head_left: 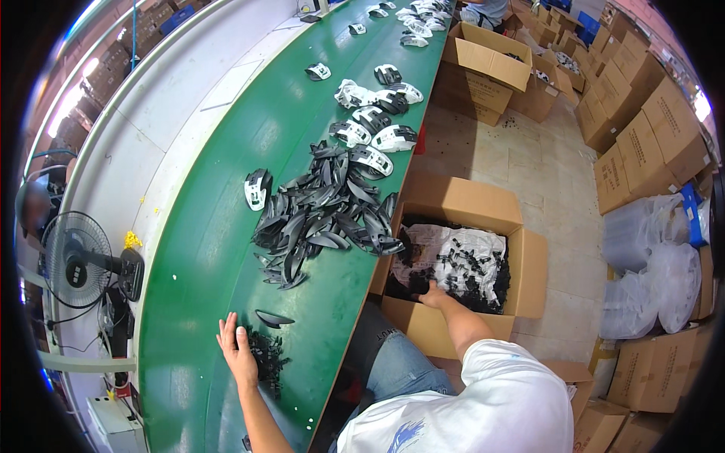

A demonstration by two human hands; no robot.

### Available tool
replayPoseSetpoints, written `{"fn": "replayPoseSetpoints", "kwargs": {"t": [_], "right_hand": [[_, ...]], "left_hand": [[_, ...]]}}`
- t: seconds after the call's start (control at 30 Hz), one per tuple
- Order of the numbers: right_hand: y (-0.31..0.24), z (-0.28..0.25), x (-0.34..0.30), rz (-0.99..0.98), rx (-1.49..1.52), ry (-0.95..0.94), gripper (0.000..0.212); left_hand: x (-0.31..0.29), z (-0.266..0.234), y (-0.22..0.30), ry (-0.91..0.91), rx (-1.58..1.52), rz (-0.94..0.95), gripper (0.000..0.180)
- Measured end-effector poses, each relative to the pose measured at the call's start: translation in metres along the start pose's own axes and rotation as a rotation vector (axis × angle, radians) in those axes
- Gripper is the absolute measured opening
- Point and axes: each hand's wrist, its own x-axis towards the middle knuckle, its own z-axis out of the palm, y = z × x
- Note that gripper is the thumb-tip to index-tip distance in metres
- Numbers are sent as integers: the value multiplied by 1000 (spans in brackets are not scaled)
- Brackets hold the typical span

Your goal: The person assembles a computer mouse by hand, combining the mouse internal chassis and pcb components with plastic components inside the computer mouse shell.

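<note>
My left hand [240,356] is held over the green belt with its fingers stretched out and nothing in it. Just beside it lie a heap of small black parts [267,356] and a single curved black plastic piece [273,318]. A large pile of similar curved black pieces [306,219] sits farther up the belt. My right hand [433,295] reaches over the near edge of an open cardboard box [530,272], down at the small black parts [483,266] inside. Its fingertips are too small and dark to make out.
White-and-black shell-shaped parts [394,138] lie along the far belt [192,257]. A fan [75,260] stands at the left. Another open box [491,62], stacked cartons [655,151] and clear plastic bags [642,294] occupy the right. Another person [487,9] sits at the far end.
</note>
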Motion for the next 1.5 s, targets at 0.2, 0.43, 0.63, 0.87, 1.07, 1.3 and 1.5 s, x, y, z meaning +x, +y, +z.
{"fn": "replayPoseSetpoints", "kwargs": {"t": [0.2,0.43,0.63,0.87,1.07,1.3,1.5], "right_hand": [[-16,3,5,-135,-223,-6,84],[6,-22,-1,135,153,289,126],[-26,-8,-24,146,-46,159,130],[-36,-1,-16,-37,-169,146,123],[-43,6,0,-272,-332,138,128],[-55,11,29,-324,-213,-26,102],[-57,24,29,-419,-249,52,77]], "left_hand": [[-11,2,2,222,-405,-86,35],[-10,12,-11,284,-570,-126,26],[-11,12,-11,331,-567,-134,21],[-14,10,-13,348,-584,-124,20],[-12,11,-15,346,-570,-118,19],[-8,16,-13,333,-586,-113,18],[-13,11,-16,359,-585,-95,17]]}}
